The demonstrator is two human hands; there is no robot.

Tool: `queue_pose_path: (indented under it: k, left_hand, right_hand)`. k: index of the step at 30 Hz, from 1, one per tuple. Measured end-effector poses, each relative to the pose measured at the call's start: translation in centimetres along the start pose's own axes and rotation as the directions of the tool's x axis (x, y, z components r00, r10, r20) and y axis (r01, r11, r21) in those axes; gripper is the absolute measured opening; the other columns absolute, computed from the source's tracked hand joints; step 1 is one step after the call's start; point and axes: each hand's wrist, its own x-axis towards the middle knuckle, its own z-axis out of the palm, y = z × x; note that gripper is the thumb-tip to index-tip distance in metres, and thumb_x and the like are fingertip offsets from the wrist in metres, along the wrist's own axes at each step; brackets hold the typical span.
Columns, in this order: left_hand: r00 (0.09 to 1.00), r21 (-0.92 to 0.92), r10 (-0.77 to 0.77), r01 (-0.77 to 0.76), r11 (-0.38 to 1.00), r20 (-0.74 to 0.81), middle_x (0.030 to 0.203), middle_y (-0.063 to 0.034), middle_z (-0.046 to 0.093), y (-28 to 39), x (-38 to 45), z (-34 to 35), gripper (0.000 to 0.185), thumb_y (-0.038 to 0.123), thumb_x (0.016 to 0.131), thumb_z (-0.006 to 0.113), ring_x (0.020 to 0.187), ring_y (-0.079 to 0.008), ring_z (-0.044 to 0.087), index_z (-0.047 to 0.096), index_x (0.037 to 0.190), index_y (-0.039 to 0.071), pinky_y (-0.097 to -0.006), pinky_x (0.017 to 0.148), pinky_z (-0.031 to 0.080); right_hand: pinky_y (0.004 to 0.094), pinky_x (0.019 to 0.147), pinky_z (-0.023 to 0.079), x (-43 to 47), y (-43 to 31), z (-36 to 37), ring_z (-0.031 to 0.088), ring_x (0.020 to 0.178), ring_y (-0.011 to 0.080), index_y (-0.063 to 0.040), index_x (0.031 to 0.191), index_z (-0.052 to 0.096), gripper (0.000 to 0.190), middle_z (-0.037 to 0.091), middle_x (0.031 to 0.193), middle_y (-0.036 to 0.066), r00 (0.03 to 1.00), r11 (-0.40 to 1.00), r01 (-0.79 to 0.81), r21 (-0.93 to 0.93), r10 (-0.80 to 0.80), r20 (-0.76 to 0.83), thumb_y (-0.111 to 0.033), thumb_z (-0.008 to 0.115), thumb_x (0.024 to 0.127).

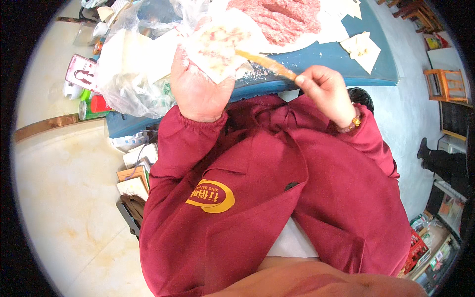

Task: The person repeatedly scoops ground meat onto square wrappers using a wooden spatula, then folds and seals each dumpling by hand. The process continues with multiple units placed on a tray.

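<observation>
My left hand lies palm up over the table edge and holds a thin square dough wrapper that carries pinkish smears of minced meat. Between the thumb and fingers of my right hand is a narrow wooden stick; its far end touches the wrapper's right side. Beyond the hands sits a large mound of raw minced meat. Flour dusts my left fingers and palm. To the left, pale dough sheets lie by a clear plastic bag, washed out by bright light.
On the blue table, a loose wrapper with a bit of filling lies at right. A phone in a case and a green can stand at left. A wooden stool and another person's leg are farther right.
</observation>
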Motion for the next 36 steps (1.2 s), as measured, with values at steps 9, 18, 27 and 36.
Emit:
queue_pose_path:
  k: [9, 18, 27, 36]
  left_hand:
    - [0.996, 0.337, 0.084, -0.087, 0.938, 0.024, 0.14, -0.0152, 0.051, -0.1, 0.0, -0.4, 0.053, 0.037, 0.101, 0.035, 0.13, -0.0337, 0.048, 0.043, 0.14, 0.002, -0.0492, 0.11, 0.036]
    - [0.996, -0.128, -0.073, 0.079, 0.989, 0.045, 0.143, -0.0131, 0.049, 1.1, 0.9, -1.0, 0.049, 0.032, 0.099, 0.041, 0.132, -0.0309, 0.046, 0.045, 0.138, 0.002, -0.0479, 0.111, 0.035]
    - [0.997, 0.653, 0.068, -0.076, 0.753, 0.037, 0.133, -0.0121, 0.058, 2.1, 0.0, 1.2, 0.048, 0.017, 0.095, 0.049, 0.129, -0.0224, 0.05, 0.04, 0.138, -0.002, -0.037, 0.111, 0.036]
    - [0.999, 0.273, 0.038, -0.036, 0.961, -0.001, 0.12, -0.0124, 0.06, -0.4, 0.6, 1.5, 0.038, 0.018, 0.1, 0.041, 0.113, -0.0255, 0.057, 0.049, 0.131, -0.003, -0.0426, 0.104, 0.042]
  right_hand:
    - [0.0248, 0.054, 0.039, 1.4, 0.2, -2.8, 0.046, 0.061, 0.0048, -0.001, 0.078, 0.063, 0.025, 0.054, 0.063, -0.003, 0.999, 0.995, -0.036, -0.097, 0.032, -0.042, -0.021, 0.066, 0.092]
    - [0.0344, 0.058, 0.049, 0.9, -1.7, -6.5, 0.062, 0.061, 0.0246, -0.001, 0.086, 0.068, 0.015, 0.062, 0.068, 0.013, 0.972, 0.822, 0.105, -0.559, -0.203, -0.116, -0.016, 0.069, 0.087]
    - [0.0368, 0.06, 0.051, -0.5, -0.8, -3.5, 0.064, 0.067, 0.0307, -0.005, 0.085, 0.068, 0.009, 0.064, 0.073, 0.013, 0.93, 0.786, 0.24, -0.57, -0.354, -0.096, -0.013, 0.072, 0.082]
    - [0.0408, 0.061, 0.05, 1.5, -3.7, -0.1, 0.063, 0.067, 0.0341, -0.007, 0.082, 0.066, 0.016, 0.063, 0.072, 0.013, 0.911, 0.793, 0.302, -0.529, -0.403, -0.083, -0.022, 0.07, 0.085]
